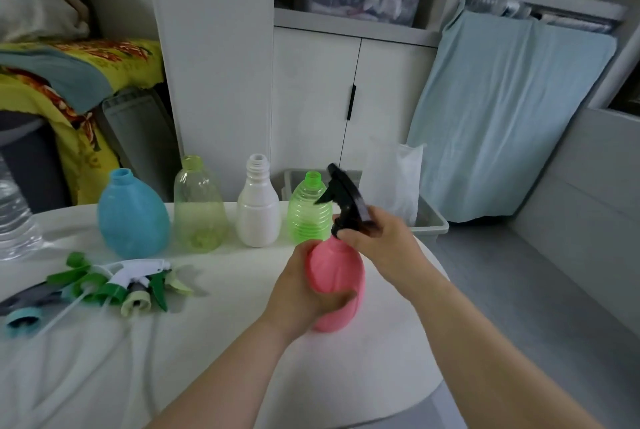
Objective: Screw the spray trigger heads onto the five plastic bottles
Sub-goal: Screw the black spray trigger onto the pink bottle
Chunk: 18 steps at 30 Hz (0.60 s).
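- The left hand (298,293) wraps the pink bottle (337,285) from its 9 o'clock side, fingers (337,300) curled across the front and clamped on it, base on the white worktop (214,359).
- The right hand (377,238) grips the black trigger head (343,202) seated at the bottle's 12 o'clock, fingertips pinching its collar.
- Four uncapped bottles stand in a row behind, toward 11 o'clock: blue bottle (133,215), yellow bottle (199,207), white bottle (258,205), green bottle (308,210).
- Loose trigger heads (114,285) lie piled at 9 o'clock.
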Each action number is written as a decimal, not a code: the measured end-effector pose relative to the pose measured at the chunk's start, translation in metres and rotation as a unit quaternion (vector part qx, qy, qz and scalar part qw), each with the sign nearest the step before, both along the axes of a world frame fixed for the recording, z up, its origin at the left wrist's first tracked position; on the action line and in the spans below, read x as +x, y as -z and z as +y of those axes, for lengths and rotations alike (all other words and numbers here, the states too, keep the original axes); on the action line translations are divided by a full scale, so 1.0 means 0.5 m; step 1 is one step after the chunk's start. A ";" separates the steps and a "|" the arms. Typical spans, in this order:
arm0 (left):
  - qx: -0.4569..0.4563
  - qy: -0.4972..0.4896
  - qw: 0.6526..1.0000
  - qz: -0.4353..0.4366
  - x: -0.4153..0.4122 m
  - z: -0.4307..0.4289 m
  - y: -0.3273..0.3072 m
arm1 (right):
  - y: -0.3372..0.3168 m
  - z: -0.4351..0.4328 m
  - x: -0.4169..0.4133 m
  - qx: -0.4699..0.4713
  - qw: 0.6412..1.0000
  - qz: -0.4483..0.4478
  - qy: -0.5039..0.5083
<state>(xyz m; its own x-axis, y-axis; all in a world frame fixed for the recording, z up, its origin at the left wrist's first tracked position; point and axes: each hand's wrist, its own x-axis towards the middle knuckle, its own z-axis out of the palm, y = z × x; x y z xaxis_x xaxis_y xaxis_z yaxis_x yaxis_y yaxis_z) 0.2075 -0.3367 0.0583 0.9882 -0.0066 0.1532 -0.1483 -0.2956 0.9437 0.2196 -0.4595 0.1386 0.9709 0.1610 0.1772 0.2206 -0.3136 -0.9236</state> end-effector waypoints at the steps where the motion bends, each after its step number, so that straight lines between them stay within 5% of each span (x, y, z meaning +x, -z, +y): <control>1: -0.002 0.000 1.000 0.001 0.000 0.000 0.001 | 0.005 -0.001 -0.002 0.008 1.000 0.004 -0.009; 18: -0.006 0.014 1.000 -0.007 0.003 0.009 0.003 | 0.060 0.017 -0.004 0.017 1.000 -0.025 -0.005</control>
<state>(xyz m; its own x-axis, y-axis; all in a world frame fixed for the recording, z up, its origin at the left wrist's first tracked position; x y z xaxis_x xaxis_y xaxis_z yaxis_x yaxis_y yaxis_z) 0.2089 -0.3321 0.0565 0.9855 -0.0313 0.1668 -0.1689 -0.2796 0.9451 0.2174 -0.4509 0.1087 0.9589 0.1636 0.2320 0.2706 -0.2791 -0.9214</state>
